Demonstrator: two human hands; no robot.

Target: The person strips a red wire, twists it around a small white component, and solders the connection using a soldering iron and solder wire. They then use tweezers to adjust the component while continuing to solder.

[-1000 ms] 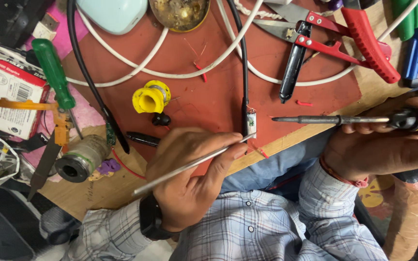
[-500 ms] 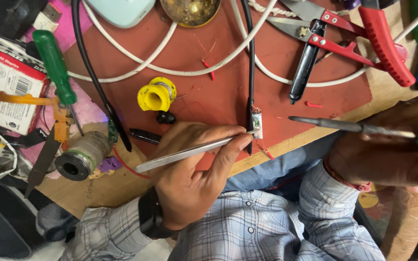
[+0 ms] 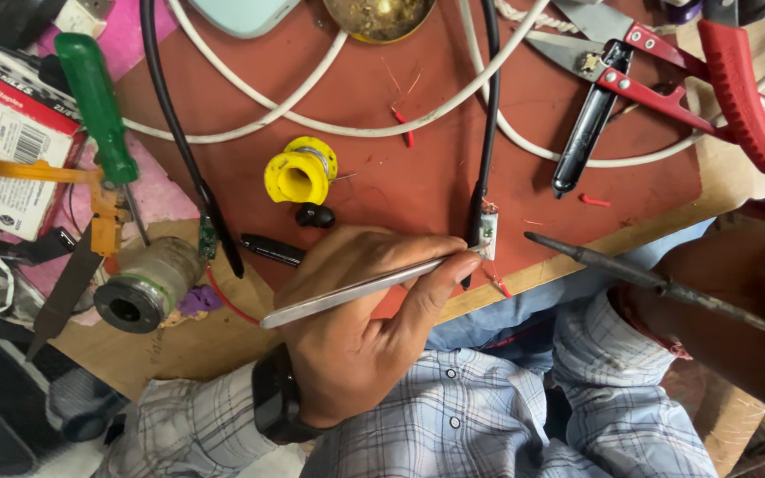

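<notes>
Single head-worn view, looking steeply down, close over cluttered red mat [image 3: 382, 168]

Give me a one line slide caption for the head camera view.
Left hand pins a small circuit board with metal tweezers on a red mat as the right hand aims a soldering iron.

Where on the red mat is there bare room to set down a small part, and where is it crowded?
Barest: the red mat between the yellow spool and black cable, under the white cord. Another patch lies right of that cable, below the cutters. Crowded: the left edge by the green screwdriver and the near edge, where the left hand holds tweezers.
</notes>
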